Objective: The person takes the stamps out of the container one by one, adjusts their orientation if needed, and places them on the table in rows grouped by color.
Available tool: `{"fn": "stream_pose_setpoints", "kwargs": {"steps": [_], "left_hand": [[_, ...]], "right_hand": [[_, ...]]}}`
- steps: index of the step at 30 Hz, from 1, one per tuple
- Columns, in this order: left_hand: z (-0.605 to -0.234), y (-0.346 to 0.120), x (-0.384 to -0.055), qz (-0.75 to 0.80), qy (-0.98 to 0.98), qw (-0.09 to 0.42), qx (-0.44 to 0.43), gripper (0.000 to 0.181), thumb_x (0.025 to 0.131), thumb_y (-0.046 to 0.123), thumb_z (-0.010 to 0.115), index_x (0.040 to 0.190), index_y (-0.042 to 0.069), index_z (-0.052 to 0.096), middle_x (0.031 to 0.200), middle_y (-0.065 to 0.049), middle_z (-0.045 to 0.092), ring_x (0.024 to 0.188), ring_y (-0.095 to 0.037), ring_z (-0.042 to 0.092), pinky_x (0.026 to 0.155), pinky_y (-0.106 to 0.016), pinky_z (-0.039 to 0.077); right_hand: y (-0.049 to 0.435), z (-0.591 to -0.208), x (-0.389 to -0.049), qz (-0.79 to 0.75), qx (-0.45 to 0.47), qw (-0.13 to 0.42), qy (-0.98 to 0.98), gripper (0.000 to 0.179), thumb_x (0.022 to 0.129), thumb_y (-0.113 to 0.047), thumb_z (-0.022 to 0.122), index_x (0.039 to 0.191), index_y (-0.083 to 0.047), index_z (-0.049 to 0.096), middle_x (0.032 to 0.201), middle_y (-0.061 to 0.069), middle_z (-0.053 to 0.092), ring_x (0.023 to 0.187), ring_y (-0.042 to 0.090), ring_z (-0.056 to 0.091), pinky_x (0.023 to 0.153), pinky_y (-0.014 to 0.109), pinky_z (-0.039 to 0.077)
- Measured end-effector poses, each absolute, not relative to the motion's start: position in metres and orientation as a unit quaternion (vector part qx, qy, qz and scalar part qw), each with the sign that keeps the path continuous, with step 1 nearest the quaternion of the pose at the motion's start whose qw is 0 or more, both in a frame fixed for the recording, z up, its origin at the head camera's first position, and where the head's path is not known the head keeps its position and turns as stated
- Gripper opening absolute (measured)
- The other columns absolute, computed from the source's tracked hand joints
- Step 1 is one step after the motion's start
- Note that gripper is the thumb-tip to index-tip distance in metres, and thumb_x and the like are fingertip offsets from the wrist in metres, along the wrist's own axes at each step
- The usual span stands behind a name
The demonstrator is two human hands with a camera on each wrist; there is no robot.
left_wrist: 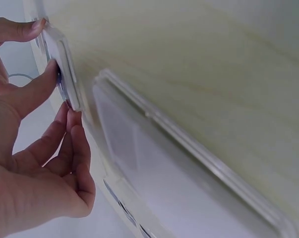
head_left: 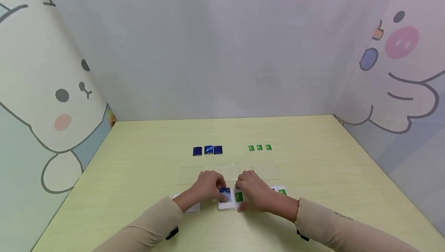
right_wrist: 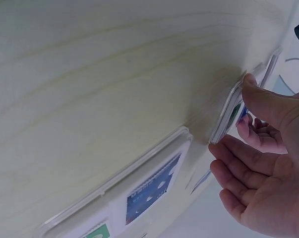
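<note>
My left hand [head_left: 208, 185] pinches a blue stamp [head_left: 225, 193] with a starry print, thumb on its face and fingers at its far edge. The stamp lies at the left part of a flat clear case with a white insert [head_left: 227, 206], the middle of three. On the same insert, to the right, sits a small green stamp [head_left: 239, 196]. My right hand [head_left: 255, 191] holds this case between thumb and fingers at its near and far edges, as the right wrist view shows; it covers the case's right end in the head view.
A case with a white insert [head_left: 192, 208] lies left; another [right_wrist: 119, 208], bearing a blue and a green stamp, lies right. Behind are three clear lids [head_left: 189, 174]. Farther back are three blue stamps [head_left: 197, 151] and three green stamps [head_left: 259, 147]. A curtain [head_left: 222, 51] hangs behind the table.
</note>
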State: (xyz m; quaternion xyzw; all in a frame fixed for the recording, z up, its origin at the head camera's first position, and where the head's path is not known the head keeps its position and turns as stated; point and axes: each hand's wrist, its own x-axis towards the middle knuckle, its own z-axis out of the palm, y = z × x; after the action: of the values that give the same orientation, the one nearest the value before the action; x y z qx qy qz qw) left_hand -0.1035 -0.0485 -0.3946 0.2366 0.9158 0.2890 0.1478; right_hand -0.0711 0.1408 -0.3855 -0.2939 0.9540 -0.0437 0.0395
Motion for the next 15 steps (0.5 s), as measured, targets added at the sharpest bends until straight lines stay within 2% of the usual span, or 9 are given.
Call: {"fn": "stream_pose_setpoints", "kwargs": {"steps": [15], "left_hand": [[-0.3940, -0.0494, -0.1056, 0.313, 0.908, 0.170, 0.221, 0.028, 0.065, 0.020, 0.088, 0.079, 0.010, 0.067, 0.071, 0.002, 0.058, 0.068, -0.011, 0.047, 0.066, -0.023, 0.034]], "right_hand": [[0.1400, -0.3840, -0.0701, -0.043, -0.294, 0.043, 0.954, 0.054, 0.065, -0.047, 0.085, 0.102, -0.011, 0.070, 0.090, -0.004, 0.065, 0.083, 0.010, 0.046, 0.090, 0.034, 0.041]]}}
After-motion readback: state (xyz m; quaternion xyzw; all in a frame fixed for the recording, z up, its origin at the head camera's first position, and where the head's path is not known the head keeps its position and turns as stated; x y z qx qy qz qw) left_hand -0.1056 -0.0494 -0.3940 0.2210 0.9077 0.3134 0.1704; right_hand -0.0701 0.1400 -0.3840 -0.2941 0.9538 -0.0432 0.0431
